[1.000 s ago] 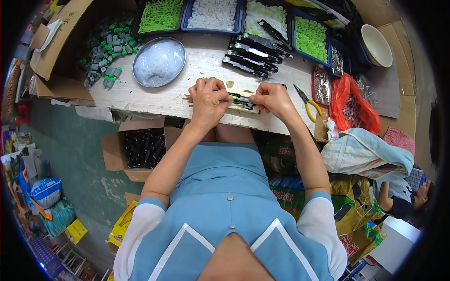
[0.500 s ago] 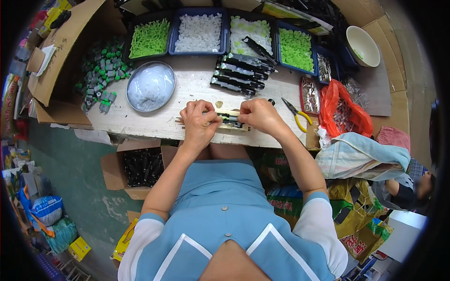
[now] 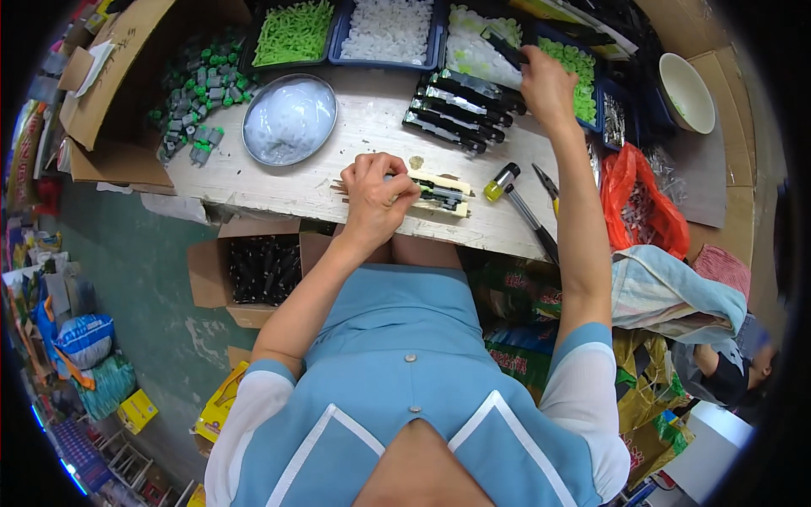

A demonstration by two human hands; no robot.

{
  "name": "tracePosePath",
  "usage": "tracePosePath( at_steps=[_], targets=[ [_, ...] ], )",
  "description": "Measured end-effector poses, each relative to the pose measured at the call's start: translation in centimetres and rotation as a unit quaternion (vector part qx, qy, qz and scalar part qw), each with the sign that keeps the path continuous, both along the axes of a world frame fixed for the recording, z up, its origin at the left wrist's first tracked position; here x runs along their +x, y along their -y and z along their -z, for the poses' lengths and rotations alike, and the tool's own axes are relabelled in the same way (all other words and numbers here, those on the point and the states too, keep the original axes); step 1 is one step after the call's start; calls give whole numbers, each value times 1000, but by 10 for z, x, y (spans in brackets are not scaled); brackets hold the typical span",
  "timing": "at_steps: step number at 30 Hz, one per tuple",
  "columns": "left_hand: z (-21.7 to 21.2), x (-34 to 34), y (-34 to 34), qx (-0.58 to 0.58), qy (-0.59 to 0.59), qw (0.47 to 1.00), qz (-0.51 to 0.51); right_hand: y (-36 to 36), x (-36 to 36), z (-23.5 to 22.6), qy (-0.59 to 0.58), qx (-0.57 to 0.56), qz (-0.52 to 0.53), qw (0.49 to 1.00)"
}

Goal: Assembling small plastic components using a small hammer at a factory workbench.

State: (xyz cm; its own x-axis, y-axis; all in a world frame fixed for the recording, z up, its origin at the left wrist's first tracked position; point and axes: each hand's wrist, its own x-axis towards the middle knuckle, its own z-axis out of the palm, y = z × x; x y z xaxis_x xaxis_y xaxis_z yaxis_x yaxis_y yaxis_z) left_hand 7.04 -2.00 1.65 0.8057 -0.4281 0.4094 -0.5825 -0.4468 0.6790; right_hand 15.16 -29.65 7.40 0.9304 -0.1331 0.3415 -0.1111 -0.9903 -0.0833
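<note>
Head view: the left hand (image 3: 376, 196) pins a black part (image 3: 439, 196) in a pale jig (image 3: 448, 183) at the tabletop (image 3: 279, 182) edge, fingers curled on it, while the right hand (image 3: 547, 89) reaches to the far trays, fingers closed on a black piece (image 3: 507, 52). With eyes away, the jig could slip.

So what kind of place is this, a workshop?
Likely a small assembly workbench. Trays of sorted green parts and white parts line the back, black pieces lie in a row, and the left hand steadies a piece on a jig.
</note>
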Motion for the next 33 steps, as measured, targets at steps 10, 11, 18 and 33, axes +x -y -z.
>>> tracePosePath(
  at_steps=[10,11,18,33],
  targets=[
    [-6,-8,-20,-66,-18,998,-14,-78,-114,-6,39,225,-196,954],
    [-5,-8,-24,-65,-20,998,-14,-89,-123,-1,-45,193,-173,965],
    [0,-5,-40,-67,-18,997,-28,-134,-133,23,-10,133,-209,969],
    [-6,23,-41,8,-13,997,70,-147,-124,37,-22,82,-198,976]
  ],
)
